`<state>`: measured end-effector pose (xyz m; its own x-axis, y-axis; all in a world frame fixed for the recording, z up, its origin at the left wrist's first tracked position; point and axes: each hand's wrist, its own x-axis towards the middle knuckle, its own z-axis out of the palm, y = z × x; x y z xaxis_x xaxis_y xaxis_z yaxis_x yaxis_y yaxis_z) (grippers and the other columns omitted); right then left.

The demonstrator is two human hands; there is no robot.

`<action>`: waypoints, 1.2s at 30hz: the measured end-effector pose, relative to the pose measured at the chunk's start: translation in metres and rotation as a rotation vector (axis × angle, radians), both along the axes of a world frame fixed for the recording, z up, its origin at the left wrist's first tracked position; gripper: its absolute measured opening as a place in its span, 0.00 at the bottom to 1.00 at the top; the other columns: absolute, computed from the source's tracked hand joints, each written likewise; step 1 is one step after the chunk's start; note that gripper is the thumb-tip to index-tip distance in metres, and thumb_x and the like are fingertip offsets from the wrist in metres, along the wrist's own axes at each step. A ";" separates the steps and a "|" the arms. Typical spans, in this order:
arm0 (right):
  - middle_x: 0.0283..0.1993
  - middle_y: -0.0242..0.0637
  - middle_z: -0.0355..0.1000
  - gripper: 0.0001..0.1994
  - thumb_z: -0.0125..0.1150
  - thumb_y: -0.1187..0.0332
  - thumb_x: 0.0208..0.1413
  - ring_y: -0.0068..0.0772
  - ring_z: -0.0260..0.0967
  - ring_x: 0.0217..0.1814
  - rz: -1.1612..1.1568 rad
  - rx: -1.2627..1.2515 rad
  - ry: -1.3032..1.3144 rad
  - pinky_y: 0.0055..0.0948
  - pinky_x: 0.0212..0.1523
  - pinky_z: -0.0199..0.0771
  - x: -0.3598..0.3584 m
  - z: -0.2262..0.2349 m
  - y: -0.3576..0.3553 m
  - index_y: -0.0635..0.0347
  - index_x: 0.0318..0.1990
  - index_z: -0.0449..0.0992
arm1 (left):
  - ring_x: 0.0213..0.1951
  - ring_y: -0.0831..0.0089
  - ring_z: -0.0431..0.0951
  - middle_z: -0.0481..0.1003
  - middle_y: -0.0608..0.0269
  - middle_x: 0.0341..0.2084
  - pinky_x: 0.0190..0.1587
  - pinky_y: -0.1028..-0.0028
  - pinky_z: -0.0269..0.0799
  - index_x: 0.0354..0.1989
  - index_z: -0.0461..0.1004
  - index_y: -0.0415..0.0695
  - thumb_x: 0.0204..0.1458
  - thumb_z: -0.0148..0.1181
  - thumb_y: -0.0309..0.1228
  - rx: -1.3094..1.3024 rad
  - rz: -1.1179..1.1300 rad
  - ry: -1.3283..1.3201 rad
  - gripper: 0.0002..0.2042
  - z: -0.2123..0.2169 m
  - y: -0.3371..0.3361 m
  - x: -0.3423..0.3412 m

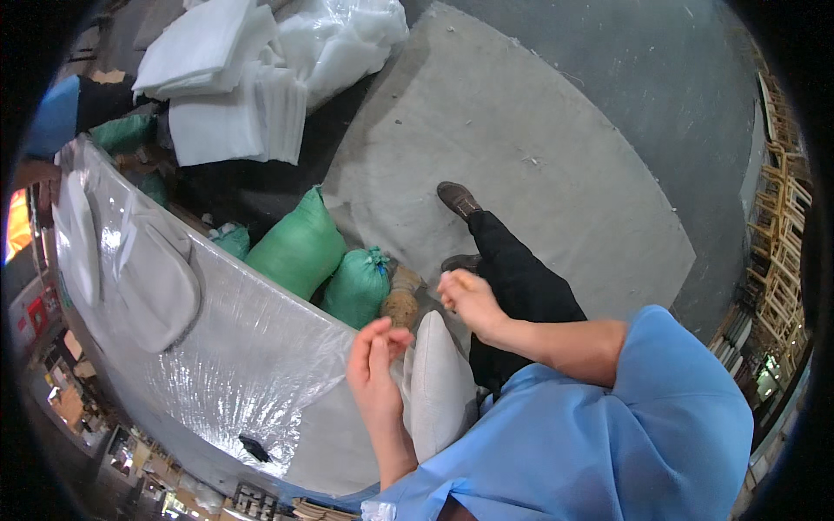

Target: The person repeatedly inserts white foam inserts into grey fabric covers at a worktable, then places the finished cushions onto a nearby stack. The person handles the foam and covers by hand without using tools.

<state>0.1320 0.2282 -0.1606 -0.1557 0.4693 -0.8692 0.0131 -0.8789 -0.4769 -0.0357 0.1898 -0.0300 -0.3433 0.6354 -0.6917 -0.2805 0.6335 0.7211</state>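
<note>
A pale grey padded cushion (441, 395) stands on edge between my left forearm and my body. Beside it, over the table's edge, my left hand (375, 360) is raised with loosely bent fingers, and nothing shows in them. My right hand (469, 300) is closed in front of my dark trousers, thumb and fingertips together. Whatever it may hold is too small to make out. The table (234, 382) at my left is covered with shiny clear film. More flat pale grey cushion pieces (156, 282) lie at its far end.
Full green sacks (300, 243) and a tan bundle (400, 304) sit on the floor along the table. White foam sheets (239, 108) are piled beyond. A small black object (254, 448) lies on the table. Another person's blue sleeve (52, 117) is at far left; wooden frames (782, 217) stand right.
</note>
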 end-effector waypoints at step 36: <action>0.26 0.34 0.76 0.24 0.52 0.49 0.73 0.31 0.74 0.33 0.845 0.110 0.815 0.33 0.49 0.75 -0.148 0.133 -0.017 0.55 0.29 0.78 | 0.44 0.72 0.78 0.82 0.62 0.41 0.51 0.67 0.73 0.49 0.78 0.39 0.67 0.57 0.49 -0.072 0.594 0.034 0.22 -0.010 -0.289 0.063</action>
